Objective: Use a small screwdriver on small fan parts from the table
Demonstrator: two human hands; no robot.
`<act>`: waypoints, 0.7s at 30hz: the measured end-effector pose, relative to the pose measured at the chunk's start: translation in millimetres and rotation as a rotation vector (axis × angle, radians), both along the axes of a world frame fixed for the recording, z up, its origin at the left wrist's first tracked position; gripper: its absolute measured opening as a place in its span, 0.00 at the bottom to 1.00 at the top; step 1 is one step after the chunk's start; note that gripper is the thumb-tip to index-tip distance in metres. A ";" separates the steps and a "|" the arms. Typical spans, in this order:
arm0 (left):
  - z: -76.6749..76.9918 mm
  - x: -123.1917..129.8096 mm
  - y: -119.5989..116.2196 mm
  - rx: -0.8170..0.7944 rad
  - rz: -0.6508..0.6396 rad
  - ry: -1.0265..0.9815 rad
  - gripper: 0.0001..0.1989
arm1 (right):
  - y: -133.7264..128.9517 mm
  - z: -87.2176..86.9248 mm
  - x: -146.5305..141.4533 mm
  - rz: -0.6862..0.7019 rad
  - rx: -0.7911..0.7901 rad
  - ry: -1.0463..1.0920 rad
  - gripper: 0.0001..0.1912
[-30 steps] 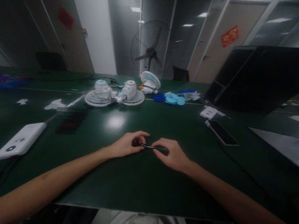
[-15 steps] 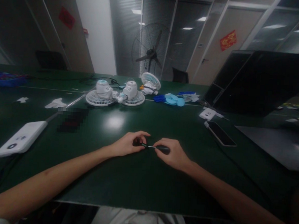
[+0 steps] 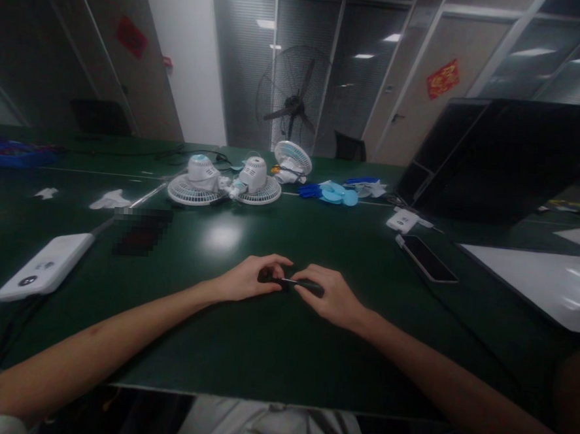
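Green table [image 3: 262,353]: your left hand [image 3: 243,279] pinching dark part [image 3: 276,281]; right hand [image 3: 337,298], three o'clock, seemingly aiming gripped screwdriver [image 3: 312,286]; next needing steadiness.

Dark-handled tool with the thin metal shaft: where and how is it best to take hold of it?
Probably by the dark handle, from the right, where the right hand pinches it now. The handle looks thicker than the metal shaft, which points left toward the left hand.
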State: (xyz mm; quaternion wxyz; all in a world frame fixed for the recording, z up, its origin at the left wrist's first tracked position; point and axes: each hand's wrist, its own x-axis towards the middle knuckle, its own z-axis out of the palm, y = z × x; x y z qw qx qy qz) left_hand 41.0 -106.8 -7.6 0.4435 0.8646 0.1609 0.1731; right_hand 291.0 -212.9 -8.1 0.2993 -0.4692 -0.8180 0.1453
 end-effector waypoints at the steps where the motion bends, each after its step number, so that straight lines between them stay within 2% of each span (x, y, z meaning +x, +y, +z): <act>1: -0.4 -0.1 0.0 0.005 0.000 0.001 0.25 | 0.3 -0.7 0.2 0.000 -0.001 -0.003 0.09; 6: -0.1 -5.1 2.2 0.070 -0.026 0.018 0.29 | 2.2 -4.7 1.9 -0.041 0.009 0.026 0.10; 11: 5.8 -12.5 9.1 0.125 -0.092 0.063 0.20 | 1.8 -3.6 3.5 -0.056 0.000 0.046 0.09; 14: 6.3 -19.6 24.3 0.153 -0.084 0.073 0.17 | 0.9 -2.1 4.8 -0.053 -0.020 0.052 0.09; 17: 0.4 -36.4 55.7 0.236 0.030 0.091 0.17 | 0.4 -2.0 5.7 -0.042 -0.040 0.072 0.10; 21: -14.2 -75.0 111.5 0.371 0.376 0.123 0.16 | 0.4 -3.5 5.6 -0.032 -0.035 0.080 0.10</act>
